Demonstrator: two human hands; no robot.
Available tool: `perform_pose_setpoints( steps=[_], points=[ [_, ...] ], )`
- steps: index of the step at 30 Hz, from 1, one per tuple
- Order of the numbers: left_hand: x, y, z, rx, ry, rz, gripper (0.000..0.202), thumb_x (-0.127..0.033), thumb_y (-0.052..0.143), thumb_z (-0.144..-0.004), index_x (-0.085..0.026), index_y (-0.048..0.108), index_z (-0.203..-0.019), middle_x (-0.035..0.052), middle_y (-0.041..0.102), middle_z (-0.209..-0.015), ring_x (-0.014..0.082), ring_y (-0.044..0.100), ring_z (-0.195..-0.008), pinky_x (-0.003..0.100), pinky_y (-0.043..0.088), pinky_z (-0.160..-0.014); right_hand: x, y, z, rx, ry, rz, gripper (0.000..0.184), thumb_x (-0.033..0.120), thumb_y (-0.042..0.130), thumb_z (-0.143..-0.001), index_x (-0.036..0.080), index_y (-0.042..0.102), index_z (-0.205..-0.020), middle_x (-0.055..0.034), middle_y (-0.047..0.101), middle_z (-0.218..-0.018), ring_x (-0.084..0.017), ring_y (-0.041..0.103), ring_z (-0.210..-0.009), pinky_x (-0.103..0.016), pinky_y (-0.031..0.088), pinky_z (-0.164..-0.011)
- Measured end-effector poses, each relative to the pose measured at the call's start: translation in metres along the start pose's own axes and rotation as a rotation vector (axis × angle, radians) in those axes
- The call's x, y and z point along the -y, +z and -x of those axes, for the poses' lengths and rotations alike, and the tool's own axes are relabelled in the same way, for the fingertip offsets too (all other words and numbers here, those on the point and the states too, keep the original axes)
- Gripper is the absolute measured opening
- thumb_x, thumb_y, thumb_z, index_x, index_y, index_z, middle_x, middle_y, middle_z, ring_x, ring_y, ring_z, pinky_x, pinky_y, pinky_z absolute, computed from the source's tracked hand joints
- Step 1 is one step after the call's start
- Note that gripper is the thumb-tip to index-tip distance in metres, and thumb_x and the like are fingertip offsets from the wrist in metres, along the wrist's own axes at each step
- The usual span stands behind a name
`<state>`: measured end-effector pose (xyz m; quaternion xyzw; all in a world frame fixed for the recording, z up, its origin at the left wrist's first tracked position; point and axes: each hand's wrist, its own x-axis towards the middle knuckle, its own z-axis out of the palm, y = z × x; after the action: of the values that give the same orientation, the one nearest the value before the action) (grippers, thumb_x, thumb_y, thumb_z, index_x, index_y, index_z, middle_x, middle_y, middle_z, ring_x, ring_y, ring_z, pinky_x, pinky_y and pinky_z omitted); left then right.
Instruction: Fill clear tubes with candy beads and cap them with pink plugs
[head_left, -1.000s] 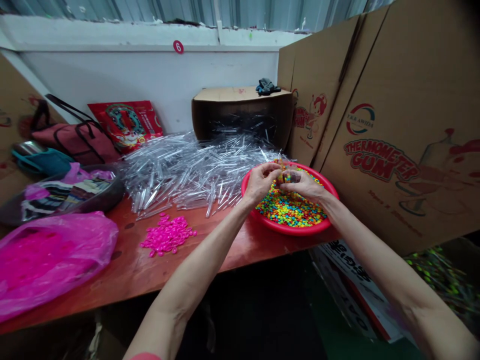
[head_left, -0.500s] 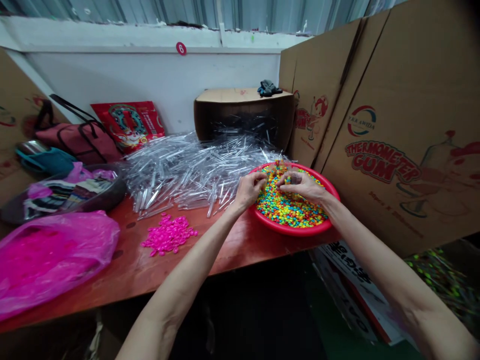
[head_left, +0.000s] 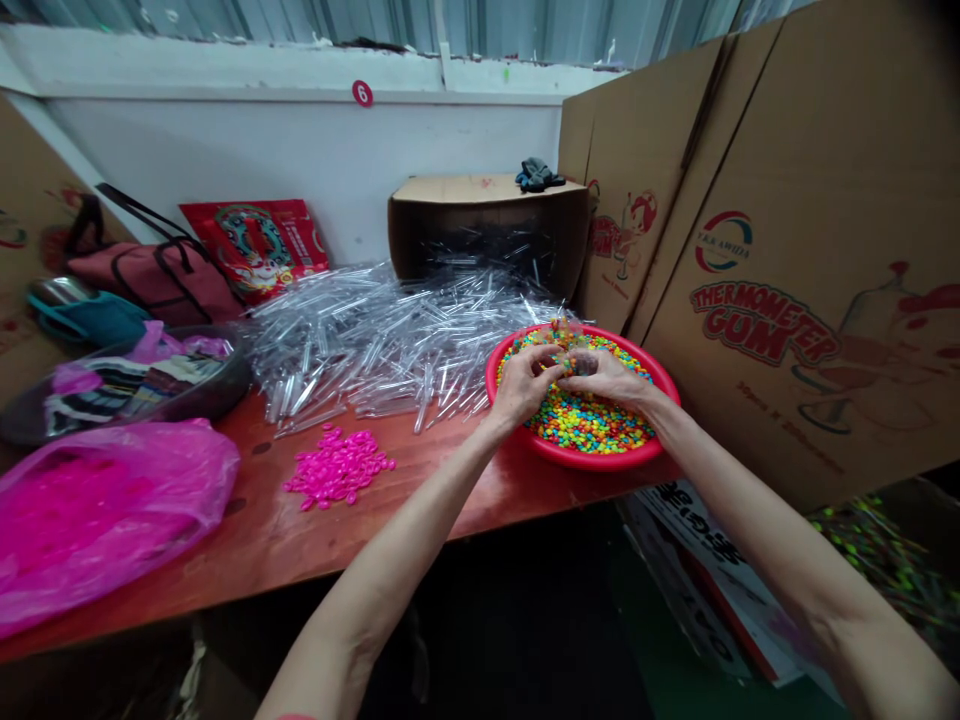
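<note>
A round red basin (head_left: 664, 385) full of small multicoloured candies (head_left: 592, 425) stands at the table's right end. Over it my left hand (head_left: 529, 380) is closed, thumb and fingers pinched together; what they pinch is too small to make out. My right hand (head_left: 604, 378) meets it fingertip to fingertip, curled round what look like clear plastic tubes (head_left: 566, 335) with candies showing in them, partly hidden by the fingers. Left of the basin spreads a big heap of clear plastic tubes (head_left: 375, 330). Small bright pink caps (head_left: 339, 468) lie loose in front of that heap.
A pink plastic bag (head_left: 172, 480) and a dark basin with cloths (head_left: 225, 385) sit at the left. An open carton (head_left: 487, 190) with gloves on top stands behind the tubes. Tall cardboard boxes (head_left: 780, 150) wall off the right side.
My left hand has moved right, from the basin's left part to my right hand, and their fingertips now meet. My right hand has stayed nearly in place.
</note>
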<state>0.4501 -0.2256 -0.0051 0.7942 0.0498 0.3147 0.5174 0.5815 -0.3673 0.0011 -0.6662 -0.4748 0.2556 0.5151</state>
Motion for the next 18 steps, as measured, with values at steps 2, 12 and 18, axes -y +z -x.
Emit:
perform_pose_setpoints(
  steps=[2, 12, 18],
  points=[
    [-0.002, 0.004, -0.002, -0.010, -0.027, 0.068, 0.017, -0.026, 0.075, -0.084, -0.017, 0.074, -0.098, 0.0033, 0.073, -0.085, 0.0146, 0.064, -0.074, 0.027, 0.052, -0.071, 0.000, 0.000, 0.000, 0.024, 0.008, 0.009, 0.035, 0.043, 0.085, -0.072, 0.025, 0.075, -0.101, -0.0045, 0.075, -0.103, -0.024, 0.067, -0.093, -0.041, 0.055, -0.087],
    [-0.039, -0.061, -0.033, -0.109, 0.047, 0.105, 0.007, -0.022, 0.071, -0.084, -0.017, 0.067, -0.086, 0.0002, 0.065, -0.072, 0.0102, 0.055, -0.060, 0.024, 0.045, -0.059, 0.000, -0.007, 0.000, 0.101, 0.024, 0.067, 0.030, 0.044, 0.083, -0.076, 0.027, 0.074, -0.099, -0.0031, 0.072, -0.100, -0.022, 0.065, -0.091, -0.038, 0.054, -0.085],
    [-0.014, -0.053, -0.016, 0.036, -0.031, -0.209, 0.003, -0.015, 0.069, -0.082, -0.015, 0.071, -0.083, 0.0011, 0.066, -0.073, 0.0131, 0.057, -0.066, 0.026, 0.047, -0.067, -0.003, -0.007, -0.001, 0.125, 0.029, -0.007, 0.026, 0.037, 0.080, -0.077, 0.028, 0.074, -0.100, -0.0030, 0.072, -0.105, -0.022, 0.066, -0.097, -0.039, 0.054, -0.091]
  ],
)
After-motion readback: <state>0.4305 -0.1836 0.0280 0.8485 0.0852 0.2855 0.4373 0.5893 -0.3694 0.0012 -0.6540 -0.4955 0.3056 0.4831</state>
